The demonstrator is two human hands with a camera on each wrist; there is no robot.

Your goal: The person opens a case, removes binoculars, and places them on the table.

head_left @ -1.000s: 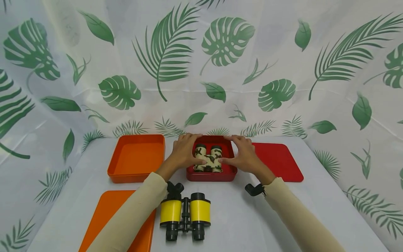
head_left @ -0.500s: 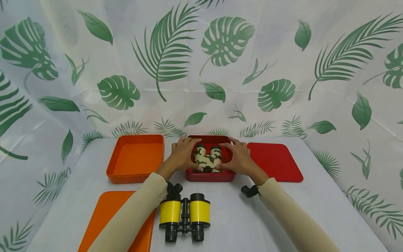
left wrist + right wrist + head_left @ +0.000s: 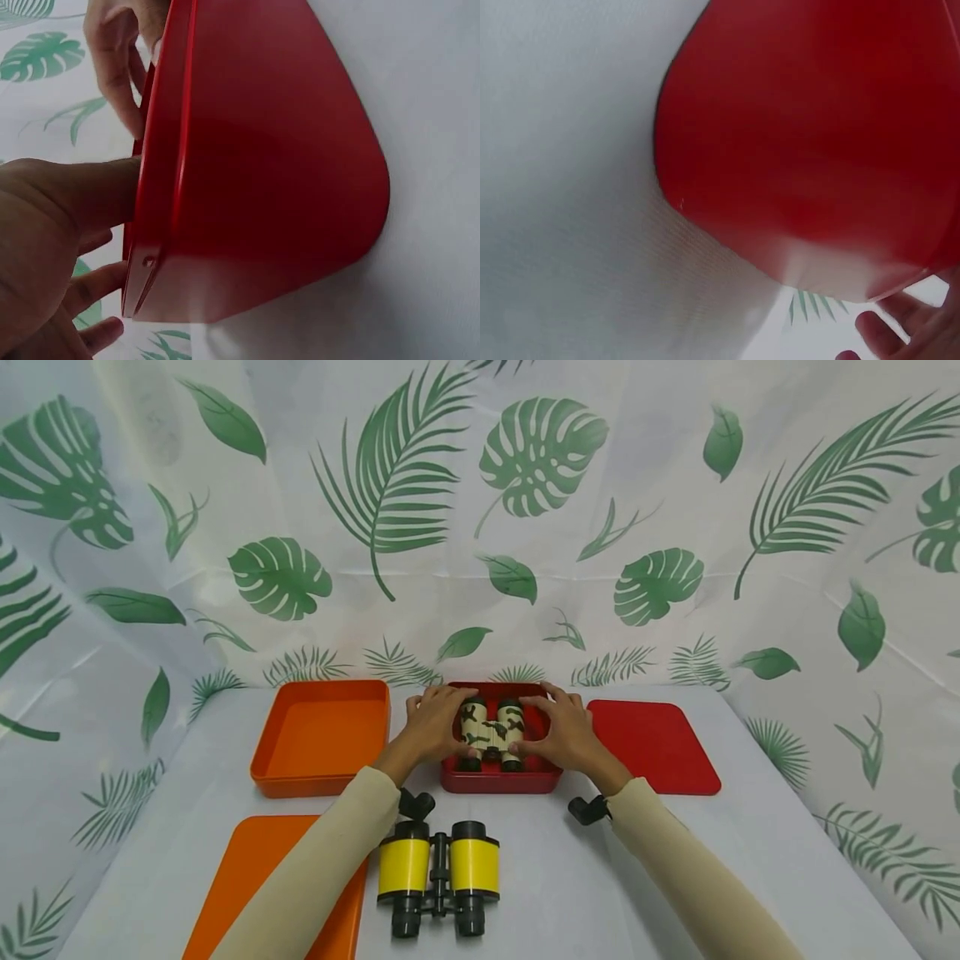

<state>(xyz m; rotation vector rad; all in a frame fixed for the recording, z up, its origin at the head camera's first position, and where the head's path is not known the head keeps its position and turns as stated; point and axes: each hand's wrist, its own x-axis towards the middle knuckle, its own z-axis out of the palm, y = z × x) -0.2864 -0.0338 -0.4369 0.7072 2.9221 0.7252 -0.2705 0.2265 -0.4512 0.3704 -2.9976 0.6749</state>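
Both hands grip the camouflage binoculars [image 3: 492, 733] inside the red box [image 3: 498, 779] at the tabletop's [image 3: 675, 860] centre: the left hand [image 3: 431, 729] curls on them from 9 o'clock, the right hand [image 3: 561, 732] from 3 o'clock. Yellow binoculars [image 3: 437, 875] lie at 6 o'clock of the box, a red lid [image 3: 660, 745] at 3 o'clock.

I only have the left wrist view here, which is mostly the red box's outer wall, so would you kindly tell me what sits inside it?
Observer: Camouflage binoculars lie inside the red box.
Operator: Thank you; what are the hands doing?
Observer: The left hand and the right hand grip the binoculars from either side.
Operator: Is there a lid nearby?
Observer: A red lid lies flat on the table just right of the box.
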